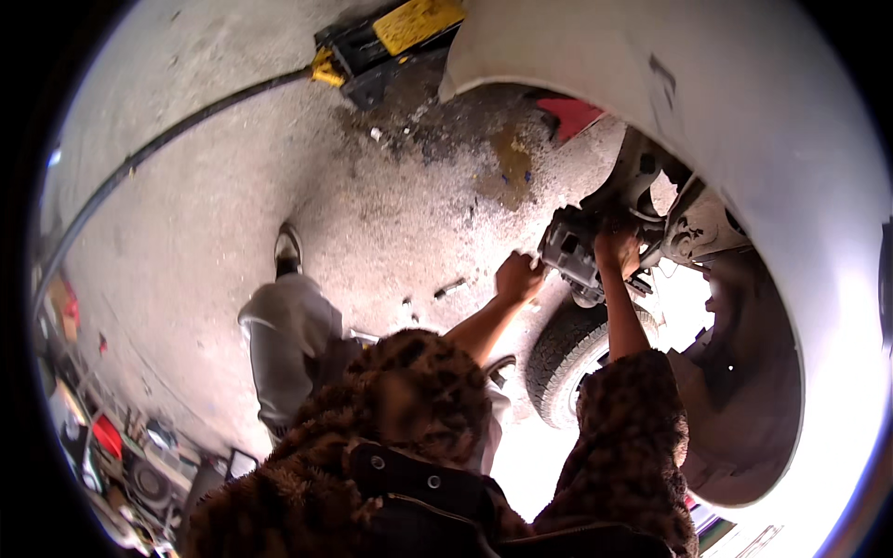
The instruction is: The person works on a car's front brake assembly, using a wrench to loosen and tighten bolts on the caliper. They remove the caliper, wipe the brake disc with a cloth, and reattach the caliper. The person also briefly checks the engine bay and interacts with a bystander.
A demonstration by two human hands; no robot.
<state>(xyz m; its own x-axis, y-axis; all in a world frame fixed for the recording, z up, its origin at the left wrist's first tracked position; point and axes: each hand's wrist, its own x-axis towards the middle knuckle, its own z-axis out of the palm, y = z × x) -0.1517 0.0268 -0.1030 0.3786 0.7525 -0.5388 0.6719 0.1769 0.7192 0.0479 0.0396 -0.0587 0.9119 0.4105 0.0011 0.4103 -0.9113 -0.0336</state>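
A grey metal brake caliper (pixel 567 249) hangs in the open wheel arch of a white car (pixel 707 84). My left hand (pixel 517 277) grips its left side, fingers closed around the edge. My right hand (pixel 617 249) is closed over its top right, beside the hub and suspension parts (pixel 693 232). Both forearms reach up from furry brown sleeves (pixel 633 418). What lies between the palms and the caliper is hidden.
A tyre (pixel 563 358) lies on the concrete floor under the arch. A yellow and black floor jack (pixel 391 42) with a long handle sits at the top. My grey trouser leg and shoe (pixel 286 251) stretch left. Small bolts lie on the floor (pixel 448 290). Cluttered items fill the lower left.
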